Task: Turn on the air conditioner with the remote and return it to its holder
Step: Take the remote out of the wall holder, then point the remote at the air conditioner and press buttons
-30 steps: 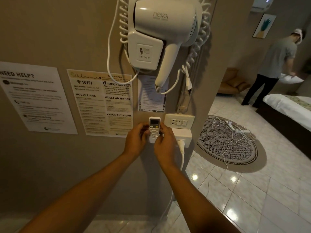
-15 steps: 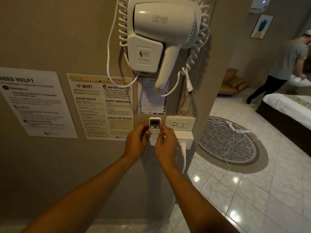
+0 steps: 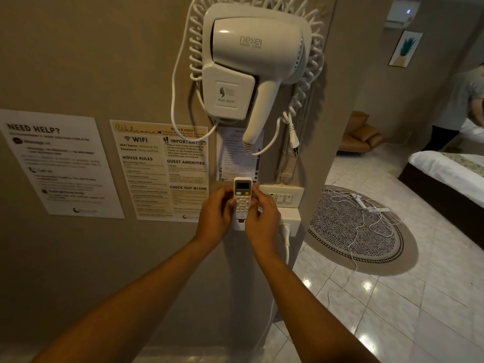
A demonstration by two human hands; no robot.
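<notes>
- Below the hair dryer (image 3: 251,64), on the wall: remote (image 3: 242,199) upright, lower end in holder (image 3: 238,226).
- left hand (image 3: 214,218), right hand (image 3: 263,221): both pinching the remote's sides.

Dim, warm light leaves the wall (image 3: 78,61) murky, and the hair dryer (image 3: 251,61) casts a soft shadow rightward. Ceiling lamps glare off the floor tiles (image 3: 366,297). Wide-angle bending curves the edges, and fine poster (image 3: 60,163) print blurs.

White plastic remote controls: one (image 3: 242,199)
Bare hands: two, left (image 3: 214,218) and right (image 3: 263,221)
White wall-mounted hair dryers: one (image 3: 258,51)
Printed paper notices on the wall: three (image 3: 61,163) (image 3: 160,169) (image 3: 235,155)
Round patterned rugs: one (image 3: 337,231)
Framed pineapple pictures: one (image 3: 405,48)
</notes>
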